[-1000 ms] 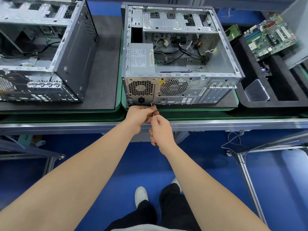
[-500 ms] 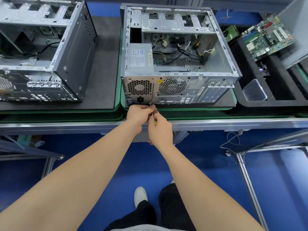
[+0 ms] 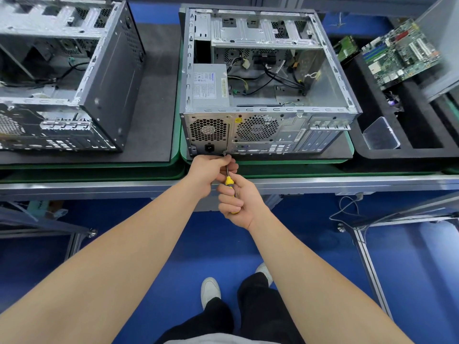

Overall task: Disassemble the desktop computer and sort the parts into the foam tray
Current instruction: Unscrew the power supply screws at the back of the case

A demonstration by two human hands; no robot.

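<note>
Right hand (image 3: 242, 202) lower than before, grip round screwdriver (image 3: 229, 181); left hand's (image 3: 208, 170) grip on shaft, at computer (image 3: 270, 135)

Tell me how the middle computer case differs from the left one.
The middle case has a silver rear panel; the left case has a black one. A screwdriver is at the middle case; nothing touches the left case. Both lie open with cables inside.
</note>
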